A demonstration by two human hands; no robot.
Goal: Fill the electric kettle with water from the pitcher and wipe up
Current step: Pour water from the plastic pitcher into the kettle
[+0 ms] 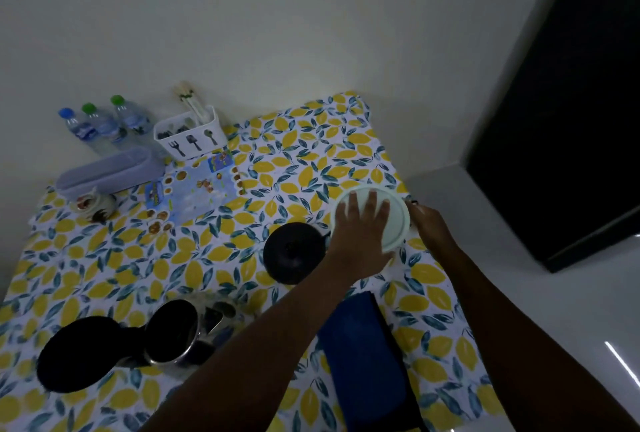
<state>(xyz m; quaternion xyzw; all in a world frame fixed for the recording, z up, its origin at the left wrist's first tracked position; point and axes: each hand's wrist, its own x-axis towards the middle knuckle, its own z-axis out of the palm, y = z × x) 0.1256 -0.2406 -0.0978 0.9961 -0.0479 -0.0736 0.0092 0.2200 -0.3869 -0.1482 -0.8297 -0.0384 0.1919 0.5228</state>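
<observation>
1. While your left hand (363,227) lies flat on the pitcher's white lid (394,220), fingers spread and pressing down, not curled round anything, the pitcher (398,241) stands at the right edge of the table (194,265).
2. Your right hand (431,223) is at the pitcher's right side, touching it; fingers are hidden behind it, so can't tell if they grip.
3. Electric kettle (176,331) sits near left, lid (79,352) flipped open toward the left, interior dark.
4. Black kettle base (294,251) sits mid-table, just left of the pitcher, partly under your left wrist.
5. Blue cloth (363,352) lies folded near right, between your forearms.
6. Far left: three water bottles (104,123), a white cutlery holder (190,135), a lilac container (107,172).
</observation>
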